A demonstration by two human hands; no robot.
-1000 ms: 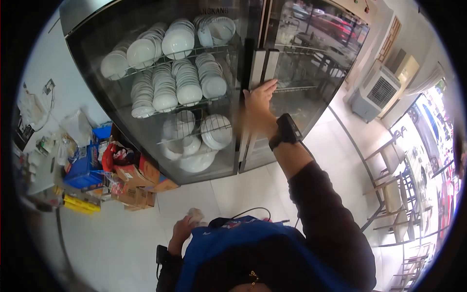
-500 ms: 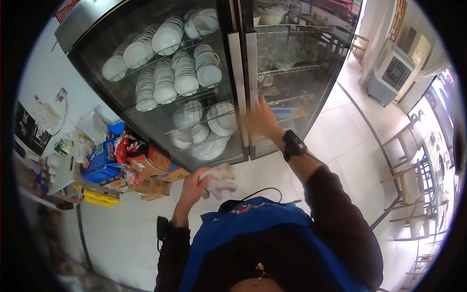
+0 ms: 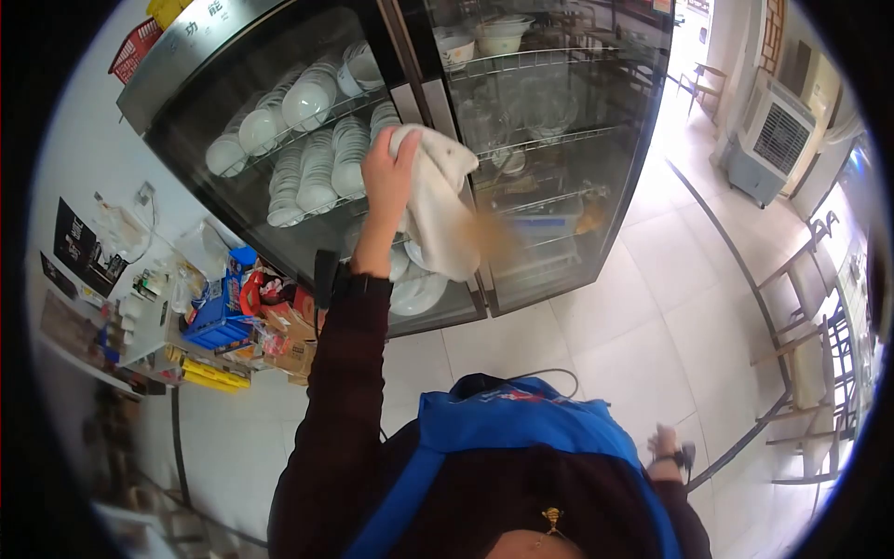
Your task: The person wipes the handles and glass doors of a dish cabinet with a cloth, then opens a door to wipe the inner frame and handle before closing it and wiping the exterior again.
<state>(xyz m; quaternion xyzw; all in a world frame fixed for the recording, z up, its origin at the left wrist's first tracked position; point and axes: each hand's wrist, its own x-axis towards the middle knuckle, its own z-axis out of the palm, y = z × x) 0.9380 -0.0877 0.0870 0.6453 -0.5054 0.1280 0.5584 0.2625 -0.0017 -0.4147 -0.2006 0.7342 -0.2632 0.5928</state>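
Note:
My left hand (image 3: pixel 386 177) grips a whitish cloth (image 3: pixel 436 205), which hangs down in front of the glass-doored cabinet (image 3: pixel 549 295). The fingers close on its upper left end near the metal door handles (image 3: pixel 438 104). The cloth covers the lower part of the handles and some dishes behind the left door. Low at my right side, my right hand (image 3: pixel 665 440) is away from the cabinet, slightly blurred, with fingers apart and nothing seen in it. Behind the left glass, stacked white bowls (image 3: pixel 310 101) stand on wire racks. A brownish blur shows on the glass beside the cloth.
At the left, a blue crate (image 3: pixel 219 317) and cardboard boxes (image 3: pixel 291 354) crowd the cabinet's side. A red basket (image 3: pixel 136 48) sits up by the cabinet top. Wooden chairs (image 3: pixel 803 270) line the right, with an air cooler (image 3: pixel 771 144) farther back. Pale tiles cover the floor.
My left hand has risen with the cloth from near the floor-side edge to the cabinet front, and the cloth now hangs unfolded. My right hand has left the right door and dropped to my side.

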